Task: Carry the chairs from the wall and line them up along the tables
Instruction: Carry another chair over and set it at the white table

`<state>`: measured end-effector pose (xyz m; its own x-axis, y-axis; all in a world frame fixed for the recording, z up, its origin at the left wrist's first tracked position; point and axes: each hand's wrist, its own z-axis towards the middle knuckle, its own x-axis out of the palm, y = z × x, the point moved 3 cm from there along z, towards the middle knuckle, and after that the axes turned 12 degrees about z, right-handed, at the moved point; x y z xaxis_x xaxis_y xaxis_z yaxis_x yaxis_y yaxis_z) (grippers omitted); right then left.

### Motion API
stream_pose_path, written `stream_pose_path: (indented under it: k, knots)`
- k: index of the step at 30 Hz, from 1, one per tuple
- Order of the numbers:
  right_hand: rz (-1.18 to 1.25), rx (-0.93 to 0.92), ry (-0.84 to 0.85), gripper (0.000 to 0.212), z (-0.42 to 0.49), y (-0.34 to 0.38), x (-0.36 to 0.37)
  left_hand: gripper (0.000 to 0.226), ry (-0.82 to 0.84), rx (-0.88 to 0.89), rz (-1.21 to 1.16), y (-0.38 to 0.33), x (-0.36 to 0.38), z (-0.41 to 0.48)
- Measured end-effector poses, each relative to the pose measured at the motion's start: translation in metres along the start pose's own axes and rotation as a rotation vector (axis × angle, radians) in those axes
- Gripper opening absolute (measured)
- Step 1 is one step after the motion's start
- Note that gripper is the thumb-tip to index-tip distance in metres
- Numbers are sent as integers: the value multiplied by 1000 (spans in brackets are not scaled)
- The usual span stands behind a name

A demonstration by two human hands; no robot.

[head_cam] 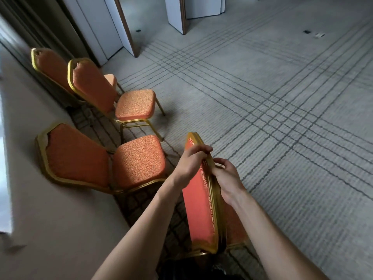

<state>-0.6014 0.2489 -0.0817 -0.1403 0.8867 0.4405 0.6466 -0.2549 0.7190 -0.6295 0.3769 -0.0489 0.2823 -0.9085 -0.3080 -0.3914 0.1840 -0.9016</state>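
Showing its backrest edge-on close below the person, the orange upholstered gold-framed chair (198, 211) ran its top rail away from the body. Both hands held that rail, fingers (201, 149) curled round it, left hand (191, 161) farther out, right hand (228, 178) nearer; matching orange chairs (139, 158) lined the beige wall (40, 199) leftward.

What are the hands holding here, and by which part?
The left hand and right hand grip the orange-padded, gold-framed chair by its backrest frame.

Carpet (282, 178): grey, crossed by bands of dark lines. Folding partition panels (94, 27): white, brown-edged, standing at eleven to twelve o'clock. Floor sockets: small, dark, one at twelve o'clock (138, 30), another at one o'clock (307, 31).
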Motion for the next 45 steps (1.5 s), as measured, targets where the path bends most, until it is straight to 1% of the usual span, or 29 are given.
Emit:
stream_pose_path:
  k: [5,8,12,16,18,20,23,27,30,31,33,35,37,40,43,45]
  knots:
    - [-15,-42,-110,42,-1,30,-29,44,44,52,70,-21,33,19]
    - [-33,-102,-189,37,-3,46,-48,49,79,131,163,-32,56,26]
    - [-71,-149,-257,34,-1,58,-62,48,83,297,305,-36,73,42]
    - [-114,-219,-333,33,0,62,-69,49,88,398,460,-30,81,62]
    - [-142,-284,-396,32,-1,63,-70,47,141,467,493,-35,83,66]
    - [-188,-347,-460,30,-2,64,-71,42,202,497,486,-39,85,72]
    - [-238,-443,-548,29,0,62,-76,43,266,550,500,-37,87,78]
    - [-373,-563,-622,27,2,65,-80,52,304,614,572,-35,94,86]
    - [-493,-582,-663,27,6,73,-87,49,266,693,642,-43,104,88]
    - [-531,-581,-677,28,9,76,-91,47,248,726,693,-45,109,91]
    - [-629,-590,-713,31,12,82,-98,45,220,786,868,-49,118,94]
    - [-747,-618,-728,33,16,88,-103,49,179,891,1016,-48,128,97]
    - [-850,-621,-716,36,18,92,-106,51,167,921,978,-43,139,102]
    - [-1008,-592,-735,38,25,98,-115,45,135,930,862,-42,158,107]
    - [-1115,-579,-759,32,28,104,-128,39,121,931,870,-52,175,111]
    - [-1138,-555,-770,29,28,105,-133,34,146,917,915,-56,181,115]
